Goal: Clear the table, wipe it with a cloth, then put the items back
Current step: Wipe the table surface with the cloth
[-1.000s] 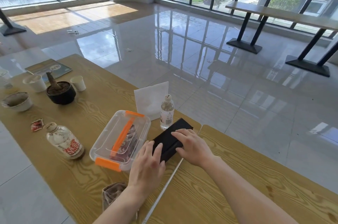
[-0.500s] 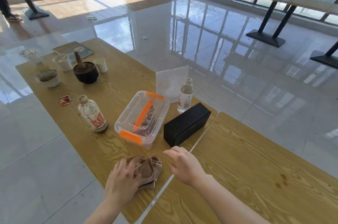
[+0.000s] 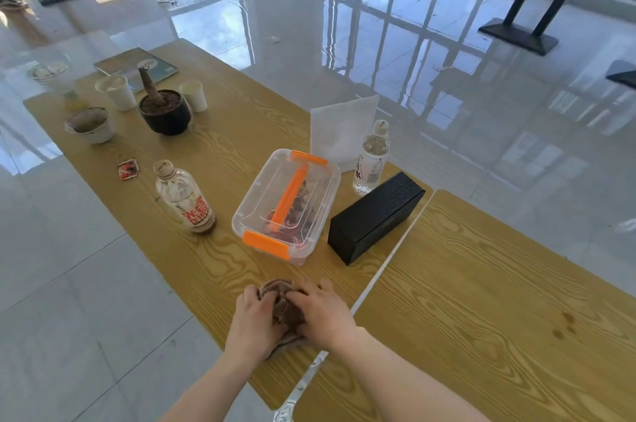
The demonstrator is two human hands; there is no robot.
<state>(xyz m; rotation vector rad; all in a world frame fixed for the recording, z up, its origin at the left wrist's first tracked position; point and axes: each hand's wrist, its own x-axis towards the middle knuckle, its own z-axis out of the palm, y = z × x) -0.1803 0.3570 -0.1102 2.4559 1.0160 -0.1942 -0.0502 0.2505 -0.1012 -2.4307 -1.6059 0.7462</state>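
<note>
A crumpled brown cloth (image 3: 279, 297) lies near the front edge of the wooden table (image 3: 223, 153). My left hand (image 3: 254, 320) grips its left side and my right hand (image 3: 321, 313) grips its right side. Behind it stand a clear plastic box with orange clips (image 3: 287, 206), a black rectangular box (image 3: 375, 216), a clear water bottle (image 3: 371, 159) and a bottle with a red label (image 3: 184, 199). A white folded sheet (image 3: 340, 130) stands behind the water bottle.
At the table's far end are a black pot with soil (image 3: 165, 111), two paper cups (image 3: 117, 92) (image 3: 194, 96), a white bowl (image 3: 91, 125), a plastic cup (image 3: 51, 75), a book (image 3: 136, 68) and a red sachet (image 3: 129, 168). A second wooden table (image 3: 499, 318) adjoins on the right.
Both hands left the black box and came back to the front edge. My left hand reached the cloth first; now my right hand has joined it there.
</note>
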